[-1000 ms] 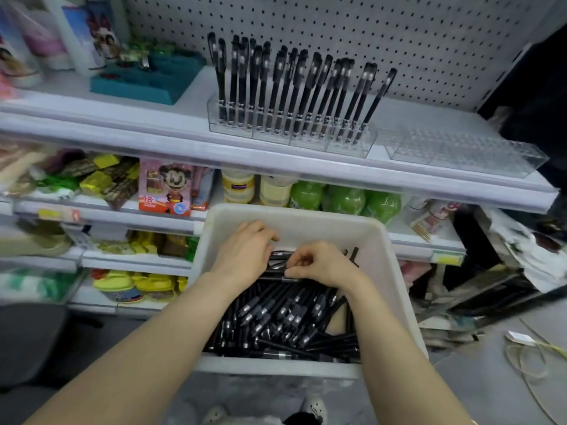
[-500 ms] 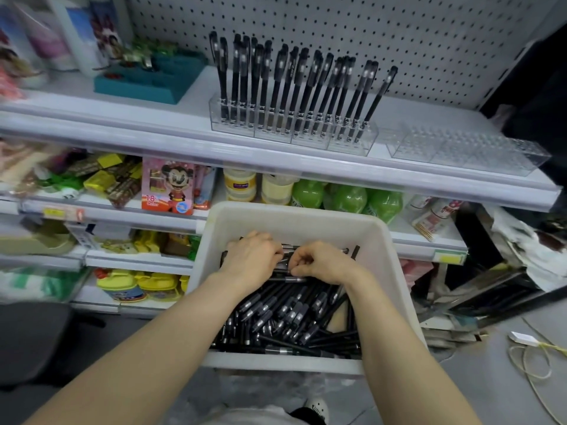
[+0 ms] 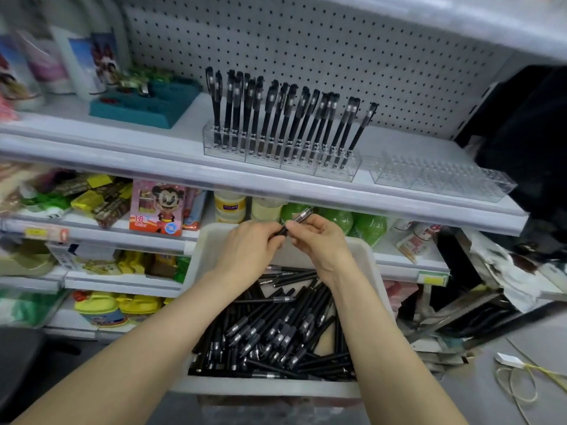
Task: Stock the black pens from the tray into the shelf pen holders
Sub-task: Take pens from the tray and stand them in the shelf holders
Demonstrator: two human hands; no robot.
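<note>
A white tray (image 3: 380, 289) in front of me holds a heap of black pens (image 3: 276, 329). Above its far rim, my left hand (image 3: 248, 250) and my right hand (image 3: 319, 240) pinch one black pen (image 3: 296, 220) between them, its tip pointing up and right. On the upper shelf stands a clear pen holder (image 3: 276, 154) filled with several upright black pens (image 3: 288, 118). A second clear pen holder (image 3: 441, 179) to its right has no pens in it.
A teal organiser (image 3: 144, 108) sits on the upper shelf's left. Lower shelves carry a colour-pencil box (image 3: 158, 207), jars and green packs (image 3: 352, 222). The shelf's front edge (image 3: 276, 191) juts just beyond my hands. A yellow cord (image 3: 521, 378) lies on the floor at right.
Both hands have risen out of the pen heap to the tray's far rim, lifting one black pen between them. The view has tilted up slightly.
</note>
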